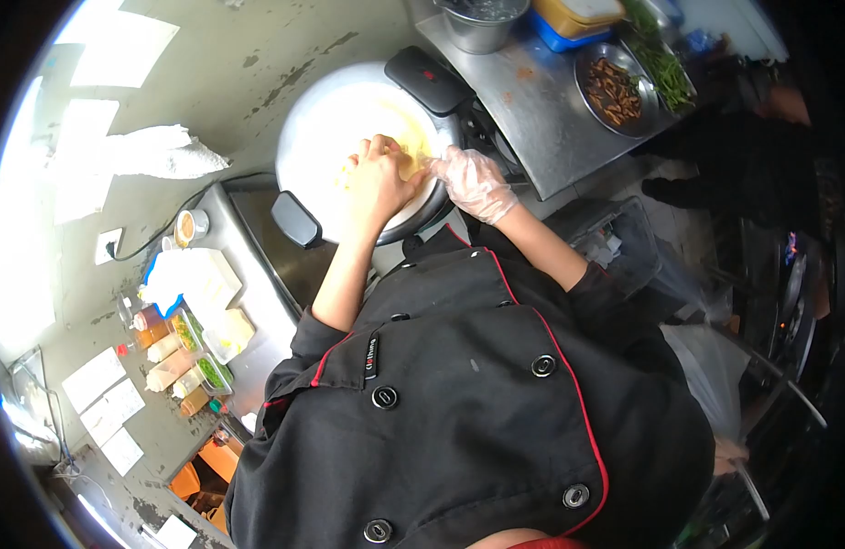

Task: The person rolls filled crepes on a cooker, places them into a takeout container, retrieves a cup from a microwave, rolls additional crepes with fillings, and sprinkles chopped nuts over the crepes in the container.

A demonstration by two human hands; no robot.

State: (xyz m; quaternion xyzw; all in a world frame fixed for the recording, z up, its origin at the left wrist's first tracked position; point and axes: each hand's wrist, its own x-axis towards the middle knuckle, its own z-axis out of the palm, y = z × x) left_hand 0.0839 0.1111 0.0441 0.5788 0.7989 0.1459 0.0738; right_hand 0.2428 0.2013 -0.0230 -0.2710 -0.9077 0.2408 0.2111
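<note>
White round pan [305, 151], two black handles [432, 80]; yellow food [411, 137] inside, right side. One bare left hand [380, 179] curled over food, one gloved right hand [476, 185] at right rim; can't tell either grip.

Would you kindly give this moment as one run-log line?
left hand: over yellow food in round pot | right hand: gloved, at pot's edge | glare: hides detail

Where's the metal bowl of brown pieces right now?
In the head view's upper right, the metal bowl sits on the steel counter, beside the green vegetables, right of the gloved right hand.
</note>
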